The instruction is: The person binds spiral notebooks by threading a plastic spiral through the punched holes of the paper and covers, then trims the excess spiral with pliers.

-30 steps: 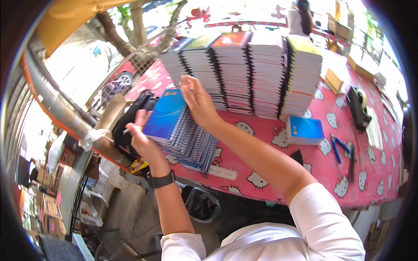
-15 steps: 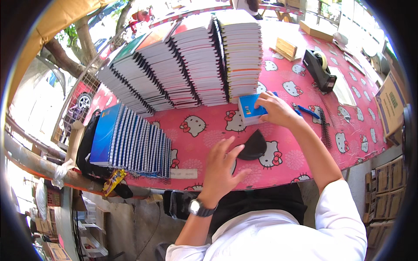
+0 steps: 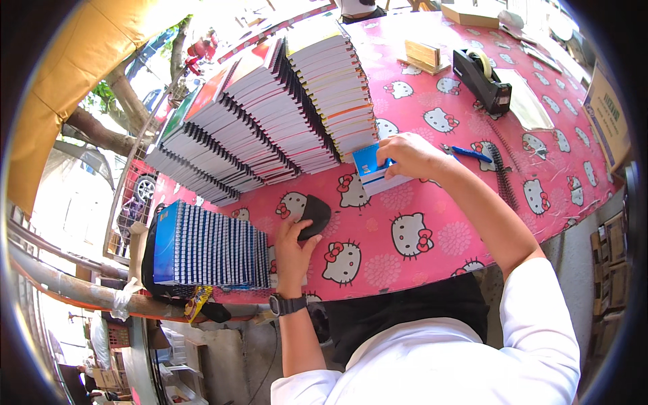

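Observation:
My left hand (image 3: 294, 252) is closed on a black half-round object (image 3: 316, 214) at the table's middle, thumb and fingers at its lower edge. My right hand (image 3: 413, 159) bends over a small stack of blue-covered pads (image 3: 366, 162), fingertips gripping at the top cover. Part of the stack is hidden under that hand. Close behind stand tall piles of spiral-bound books (image 3: 270, 115) with white page edges. Left of my left hand, a row of blue wire-bound notebooks (image 3: 209, 246) leans together.
The pink cartoon-print table cover (image 3: 378, 270) carries a black tape dispenser (image 3: 482, 81), a wooden holder (image 3: 423, 57), blue-handled pliers (image 3: 469, 152) and black binding coils (image 3: 503, 179). A cardboard box (image 3: 605, 118) stands at the right. A metal rail (image 3: 74, 287) runs along the left.
My left hand has taken hold of the black half-round object and moved it left across the table. My right hand stays at the blue pads. The whole view has shifted.

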`<act>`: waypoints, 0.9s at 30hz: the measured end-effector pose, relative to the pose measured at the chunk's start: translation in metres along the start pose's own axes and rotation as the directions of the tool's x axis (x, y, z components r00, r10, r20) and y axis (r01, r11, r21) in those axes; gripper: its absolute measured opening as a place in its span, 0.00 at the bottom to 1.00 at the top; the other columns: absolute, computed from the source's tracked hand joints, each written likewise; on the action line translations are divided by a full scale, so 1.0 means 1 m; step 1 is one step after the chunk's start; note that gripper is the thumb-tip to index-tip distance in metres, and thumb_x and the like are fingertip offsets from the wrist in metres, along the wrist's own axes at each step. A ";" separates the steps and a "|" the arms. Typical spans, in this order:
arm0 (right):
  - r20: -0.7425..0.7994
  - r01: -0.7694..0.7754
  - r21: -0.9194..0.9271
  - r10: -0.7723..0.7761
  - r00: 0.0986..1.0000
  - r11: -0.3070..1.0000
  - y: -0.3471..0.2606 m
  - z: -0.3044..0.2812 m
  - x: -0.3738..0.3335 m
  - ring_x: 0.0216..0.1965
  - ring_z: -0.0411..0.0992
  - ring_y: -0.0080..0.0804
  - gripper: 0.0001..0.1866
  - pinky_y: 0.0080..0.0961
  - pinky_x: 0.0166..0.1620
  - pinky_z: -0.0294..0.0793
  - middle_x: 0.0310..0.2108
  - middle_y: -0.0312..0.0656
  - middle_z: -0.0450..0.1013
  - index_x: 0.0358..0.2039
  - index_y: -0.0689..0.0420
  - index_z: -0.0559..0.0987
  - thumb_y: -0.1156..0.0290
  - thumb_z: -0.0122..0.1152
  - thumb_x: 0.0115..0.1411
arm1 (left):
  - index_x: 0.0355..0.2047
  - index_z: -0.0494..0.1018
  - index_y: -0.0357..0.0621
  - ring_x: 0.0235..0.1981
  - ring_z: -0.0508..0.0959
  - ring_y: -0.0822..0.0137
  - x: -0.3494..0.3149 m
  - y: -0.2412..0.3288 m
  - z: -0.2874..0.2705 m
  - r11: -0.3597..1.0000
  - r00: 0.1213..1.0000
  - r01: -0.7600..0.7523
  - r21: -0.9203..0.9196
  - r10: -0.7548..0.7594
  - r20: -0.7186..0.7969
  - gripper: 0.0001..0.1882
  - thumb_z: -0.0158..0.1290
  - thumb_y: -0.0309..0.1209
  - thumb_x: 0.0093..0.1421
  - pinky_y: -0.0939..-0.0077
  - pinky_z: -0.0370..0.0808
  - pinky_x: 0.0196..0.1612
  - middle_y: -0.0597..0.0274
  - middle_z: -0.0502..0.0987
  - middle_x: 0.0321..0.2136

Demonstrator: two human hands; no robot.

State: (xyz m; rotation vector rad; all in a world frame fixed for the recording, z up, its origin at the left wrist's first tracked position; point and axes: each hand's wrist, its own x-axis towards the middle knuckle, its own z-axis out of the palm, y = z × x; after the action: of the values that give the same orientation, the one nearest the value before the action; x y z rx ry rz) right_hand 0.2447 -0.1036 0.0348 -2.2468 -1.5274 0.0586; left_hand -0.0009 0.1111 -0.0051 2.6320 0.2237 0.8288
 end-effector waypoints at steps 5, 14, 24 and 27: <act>-0.270 -0.007 -0.055 -0.008 0.963 0.998 0.002 -0.003 0.001 0.35 0.74 0.40 0.05 0.37 0.36 0.74 0.28 0.41 0.73 0.30 0.55 0.78 0.73 0.60 0.50 | 0.50 0.70 0.40 0.43 0.76 0.56 0.005 0.028 0.011 0.934 0.968 0.116 -0.338 -0.183 -0.173 0.22 0.58 0.36 0.57 0.65 0.72 0.46 0.51 0.75 0.44; -0.424 0.438 -0.206 -0.483 0.766 0.875 -0.111 0.029 -0.069 0.40 0.70 0.32 0.15 0.30 0.44 0.69 0.36 0.35 0.71 0.36 0.54 0.78 0.65 0.65 0.47 | 0.50 0.69 0.38 0.44 0.77 0.66 0.000 0.055 0.001 -0.016 0.802 0.570 -0.822 -0.206 0.560 0.23 0.56 0.39 0.60 0.72 0.77 0.41 0.58 0.75 0.46; -0.232 0.125 0.965 0.533 0.814 0.230 -0.103 0.082 -0.087 0.35 0.66 0.15 0.12 0.15 0.37 0.66 0.33 0.32 0.70 0.40 0.58 0.74 0.66 0.62 0.60 | 0.52 0.69 0.39 0.37 0.74 0.76 -0.031 0.042 0.019 0.549 0.887 0.418 -0.724 -0.073 0.456 0.20 0.56 0.25 0.58 0.81 0.72 0.40 0.62 0.76 0.40; -0.275 0.111 0.946 0.569 0.775 0.305 -0.109 0.091 -0.081 0.29 0.63 0.14 0.07 0.16 0.33 0.65 0.28 0.30 0.69 0.37 0.59 0.74 0.70 0.57 0.62 | 0.52 0.70 0.42 0.48 0.72 0.70 -0.045 0.058 0.034 0.546 0.960 0.266 -0.794 -0.224 0.167 0.21 0.55 0.24 0.58 0.73 0.67 0.51 0.57 0.75 0.46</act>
State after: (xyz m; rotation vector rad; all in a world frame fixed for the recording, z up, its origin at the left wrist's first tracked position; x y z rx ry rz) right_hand 0.0930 -0.1134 -0.0246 -1.2472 -0.4639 0.2583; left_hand -0.0158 0.0357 -0.0316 1.6761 0.1413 0.5666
